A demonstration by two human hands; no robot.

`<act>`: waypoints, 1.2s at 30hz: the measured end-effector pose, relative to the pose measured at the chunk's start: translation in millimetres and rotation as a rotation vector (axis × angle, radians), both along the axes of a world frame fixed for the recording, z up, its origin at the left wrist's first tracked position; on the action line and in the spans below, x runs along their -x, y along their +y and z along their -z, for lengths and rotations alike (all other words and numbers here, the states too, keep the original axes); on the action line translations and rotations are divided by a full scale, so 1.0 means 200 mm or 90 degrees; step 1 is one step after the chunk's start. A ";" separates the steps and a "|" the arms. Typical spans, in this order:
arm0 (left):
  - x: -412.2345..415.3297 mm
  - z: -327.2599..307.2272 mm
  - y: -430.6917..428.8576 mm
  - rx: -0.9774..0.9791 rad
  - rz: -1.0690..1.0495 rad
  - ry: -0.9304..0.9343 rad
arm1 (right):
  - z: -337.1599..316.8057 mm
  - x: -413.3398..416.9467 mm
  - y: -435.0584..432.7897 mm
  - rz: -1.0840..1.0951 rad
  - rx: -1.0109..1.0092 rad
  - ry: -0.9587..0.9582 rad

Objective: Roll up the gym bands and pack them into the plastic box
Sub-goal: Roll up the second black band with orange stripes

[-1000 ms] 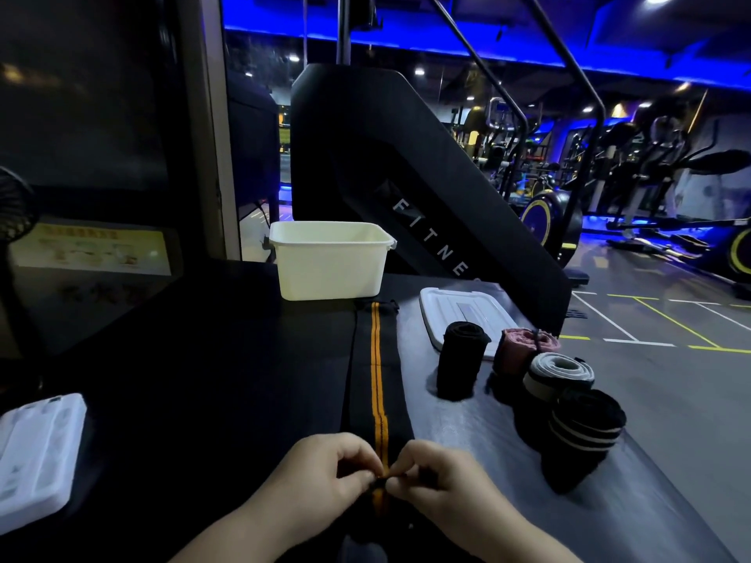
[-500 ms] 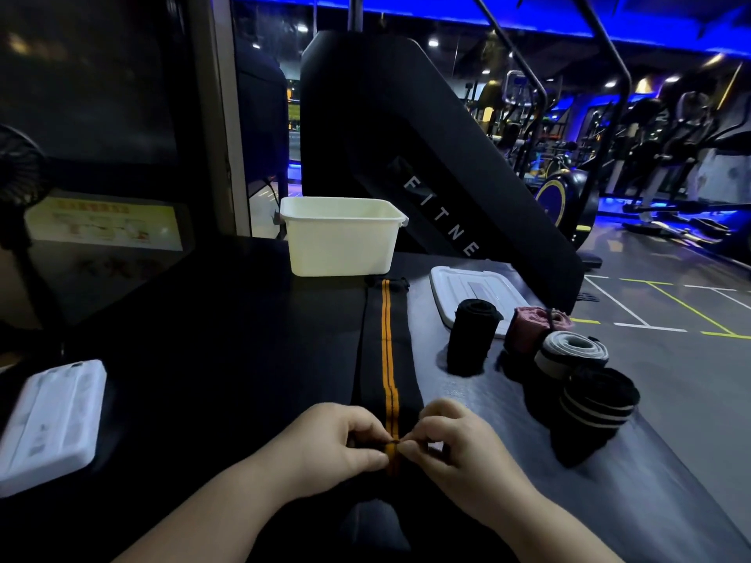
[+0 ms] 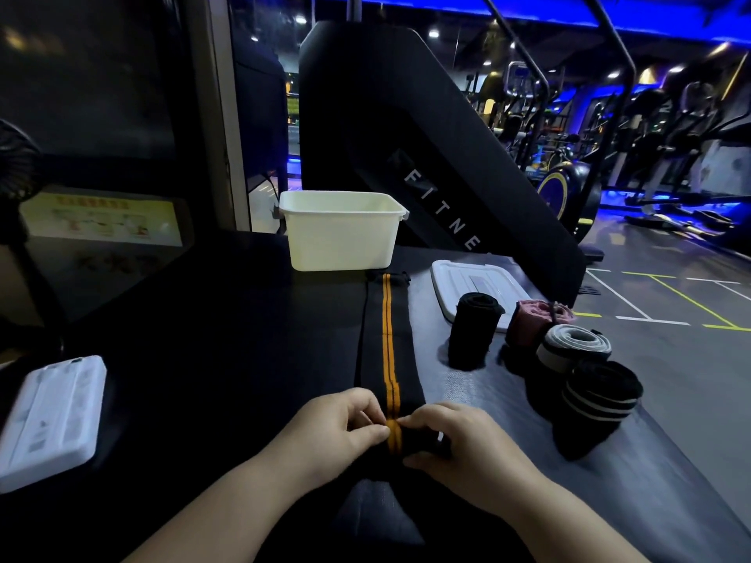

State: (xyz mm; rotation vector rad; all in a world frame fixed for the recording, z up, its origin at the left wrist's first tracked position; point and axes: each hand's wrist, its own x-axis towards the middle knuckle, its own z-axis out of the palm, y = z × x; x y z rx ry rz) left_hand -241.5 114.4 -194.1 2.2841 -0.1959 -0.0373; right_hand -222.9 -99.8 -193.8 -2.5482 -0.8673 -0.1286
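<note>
Left hand (image 3: pixel 333 432) and right hand (image 3: pixel 459 444): fingers curled, pinching the rolled near end of the black orange-striped band (image 3: pixel 388 339). The rest of it lies flat on the table (image 3: pixel 203 339), far end at the foot of the white plastic box (image 3: pixel 341 233). Box inside can't be seen. To the right, apart from the band, four rolls stand on end: black roll (image 3: pixel 473 331), pink roll (image 3: pixel 532 323), grey-white roll (image 3: pixel 573 347), black white-striped roll (image 3: pixel 597 400). Box lid (image 3: pixel 471 286) lies behind them. White flat device (image 3: pixel 48 416) is far left.
</note>
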 end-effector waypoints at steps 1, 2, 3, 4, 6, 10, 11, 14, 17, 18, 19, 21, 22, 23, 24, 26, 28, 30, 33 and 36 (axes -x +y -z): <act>0.00 0.01 0.00 -0.023 -0.010 -0.040 | 0.00 0.00 0.00 0.003 0.001 0.001; 0.01 0.01 0.00 -0.037 -0.016 -0.086 | 0.00 0.00 0.01 0.009 0.000 0.006; 0.01 0.01 0.00 -0.031 -0.018 -0.124 | 0.00 -0.01 0.01 0.015 -0.002 0.012; 0.01 0.01 0.00 -0.011 -0.016 -0.142 | 0.00 -0.01 0.01 0.019 -0.005 0.015; 0.02 0.01 0.00 0.028 -0.004 -0.128 | -0.01 -0.02 0.02 0.019 -0.010 0.020; 0.02 0.01 0.03 -0.004 0.025 -0.056 | -0.01 -0.03 0.03 0.037 -0.012 0.028; 0.01 0.01 0.04 -0.024 0.030 -0.037 | 0.00 -0.03 0.03 0.043 -0.015 0.029; 0.00 0.01 0.05 -0.047 0.017 -0.024 | 0.03 -0.04 0.03 0.043 -0.024 0.024; -0.02 0.01 0.05 -0.032 0.016 -0.030 | 0.05 -0.03 0.03 0.038 -0.021 0.008; -0.02 0.01 0.05 -0.021 0.020 -0.030 | 0.06 -0.03 0.02 0.032 -0.026 0.000; -0.03 0.01 0.05 -0.011 0.021 -0.027 | 0.06 -0.02 0.02 0.023 -0.035 -0.002; -0.04 0.01 0.05 0.003 0.022 -0.010 | 0.06 -0.02 0.01 0.012 -0.035 0.005; -0.05 0.01 0.04 0.010 0.023 -0.001 | 0.06 -0.02 0.00 0.012 -0.030 0.009; -0.05 0.01 0.04 0.016 0.023 0.004 | 0.06 -0.03 0.00 0.016 -0.030 0.008; -0.05 0.01 0.04 0.023 0.023 0.007 | 0.06 -0.03 0.00 0.022 -0.037 0.003; -0.06 0.01 0.04 0.041 0.027 0.014 | 0.07 -0.05 0.00 0.033 -0.059 -0.001; -0.06 0.01 0.04 0.055 0.028 0.026 | 0.08 -0.05 0.00 0.039 -0.075 -0.001; -0.06 0.01 0.04 0.068 0.019 0.029 | 0.08 -0.05 0.00 0.038 -0.084 0.001; -0.06 0.01 0.03 0.065 0.004 0.023 | 0.07 -0.06 0.00 0.049 -0.081 0.010; -0.06 0.01 0.02 0.005 -0.022 -0.030 | 0.07 -0.07 0.01 0.066 -0.079 0.024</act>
